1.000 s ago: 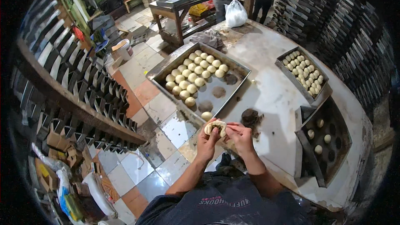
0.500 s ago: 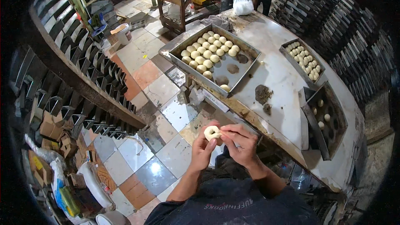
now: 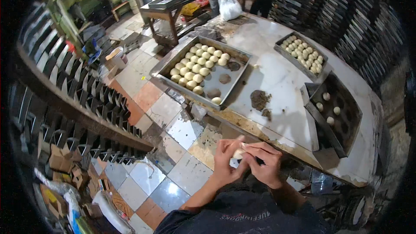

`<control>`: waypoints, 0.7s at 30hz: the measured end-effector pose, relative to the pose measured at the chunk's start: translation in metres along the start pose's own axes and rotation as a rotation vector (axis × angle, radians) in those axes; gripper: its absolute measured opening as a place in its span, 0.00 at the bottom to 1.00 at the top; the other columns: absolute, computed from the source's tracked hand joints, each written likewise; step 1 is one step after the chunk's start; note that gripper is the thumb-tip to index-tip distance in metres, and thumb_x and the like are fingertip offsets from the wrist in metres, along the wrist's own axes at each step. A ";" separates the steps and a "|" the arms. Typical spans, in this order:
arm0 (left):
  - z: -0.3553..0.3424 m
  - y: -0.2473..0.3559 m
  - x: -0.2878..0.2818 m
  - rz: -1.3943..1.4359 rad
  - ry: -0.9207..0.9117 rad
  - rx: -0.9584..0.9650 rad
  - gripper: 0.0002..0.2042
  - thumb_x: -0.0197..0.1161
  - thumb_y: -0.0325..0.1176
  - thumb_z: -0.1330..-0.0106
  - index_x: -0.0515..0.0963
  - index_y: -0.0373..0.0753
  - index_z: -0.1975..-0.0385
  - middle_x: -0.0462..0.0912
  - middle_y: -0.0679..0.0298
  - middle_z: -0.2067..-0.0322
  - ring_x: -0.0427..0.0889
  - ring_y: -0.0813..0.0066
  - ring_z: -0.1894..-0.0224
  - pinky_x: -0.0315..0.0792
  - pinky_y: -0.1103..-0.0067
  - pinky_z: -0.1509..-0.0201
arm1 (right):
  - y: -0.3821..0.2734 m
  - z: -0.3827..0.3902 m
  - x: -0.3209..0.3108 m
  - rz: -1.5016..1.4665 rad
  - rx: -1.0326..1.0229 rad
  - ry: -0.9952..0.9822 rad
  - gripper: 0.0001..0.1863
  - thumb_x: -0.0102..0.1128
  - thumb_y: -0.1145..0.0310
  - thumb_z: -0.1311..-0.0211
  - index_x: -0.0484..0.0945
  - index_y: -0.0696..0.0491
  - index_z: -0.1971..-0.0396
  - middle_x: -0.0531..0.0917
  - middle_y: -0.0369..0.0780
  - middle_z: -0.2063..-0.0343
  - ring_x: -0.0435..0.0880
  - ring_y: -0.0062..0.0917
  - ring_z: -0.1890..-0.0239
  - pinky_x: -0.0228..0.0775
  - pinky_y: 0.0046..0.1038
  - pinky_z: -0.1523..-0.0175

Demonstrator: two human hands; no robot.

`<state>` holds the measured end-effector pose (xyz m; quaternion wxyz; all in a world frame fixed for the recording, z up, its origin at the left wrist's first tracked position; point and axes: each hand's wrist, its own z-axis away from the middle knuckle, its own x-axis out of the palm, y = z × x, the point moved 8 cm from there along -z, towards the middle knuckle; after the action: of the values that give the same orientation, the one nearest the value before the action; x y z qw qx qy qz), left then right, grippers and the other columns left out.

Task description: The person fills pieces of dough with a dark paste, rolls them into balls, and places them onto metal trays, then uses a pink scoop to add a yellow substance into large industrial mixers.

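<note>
Close before my body, my left hand (image 3: pixel 225 159) cups a small pale piece of dough (image 3: pixel 238 153). The fingers of my right hand (image 3: pixel 263 161) pinch its edge from the other side, so most of it is hidden. Beyond my hands, a large metal tray (image 3: pixel 234 94) on the table holds rows of round dough balls (image 3: pixel 189 72), one sitting apart near its front corner. Dark clumps of filling (image 3: pixel 225 78) lie in that tray, and a bigger dark heap of filling (image 3: pixel 260 99) sits on the tabletop to its right.
The pale worktable (image 3: pixel 294 121) curves away to the right. On it are a tilted dark tray (image 3: pixel 346 141) with several dough balls, a smaller full tray (image 3: pixel 318 76) and a white plastic bag (image 3: pixel 230 7). A slatted rack (image 3: pixel 86 99) stands at left. Two people stand at the back.
The dough showed an open hollow half a second ago; now my fingers close over it and hide most of it. The view has shifted, and the tilted tray shows more dough balls.
</note>
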<state>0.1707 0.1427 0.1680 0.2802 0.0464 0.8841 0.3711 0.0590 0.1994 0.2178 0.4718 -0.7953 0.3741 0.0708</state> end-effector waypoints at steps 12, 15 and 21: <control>-0.136 0.070 0.190 0.576 -0.023 0.218 0.16 0.64 0.38 0.33 0.73 0.38 0.50 0.71 0.54 0.57 0.68 0.63 0.51 0.65 0.70 0.47 | 0.132 -0.012 -0.212 -0.332 0.055 0.198 0.11 0.72 0.74 0.46 0.84 0.58 0.62 0.85 0.44 0.63 0.86 0.27 0.63 0.79 0.26 0.58; -0.154 0.076 0.239 0.655 0.054 0.084 0.30 0.72 0.36 0.42 0.66 0.36 0.42 0.69 0.57 0.57 0.67 0.66 0.53 0.65 0.72 0.48 | 0.128 -0.019 -0.255 -0.047 -0.092 0.311 0.14 0.73 0.77 0.53 0.84 0.59 0.64 0.86 0.47 0.62 0.88 0.36 0.61 0.80 0.30 0.57; -0.197 0.124 0.346 1.059 -0.401 0.075 0.30 0.79 0.41 0.50 0.75 0.34 0.50 0.73 0.56 0.54 0.73 0.67 0.54 0.67 0.73 0.49 | 0.195 0.005 -0.312 -0.278 -0.225 0.423 0.11 0.64 0.67 0.37 0.84 0.61 0.65 0.86 0.49 0.69 0.87 0.36 0.65 0.78 0.32 0.56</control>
<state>-0.2395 0.2088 0.2048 0.2166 0.5630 0.6822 0.4131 -0.2907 0.3146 0.2242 0.2970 -0.8834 0.3416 -0.1211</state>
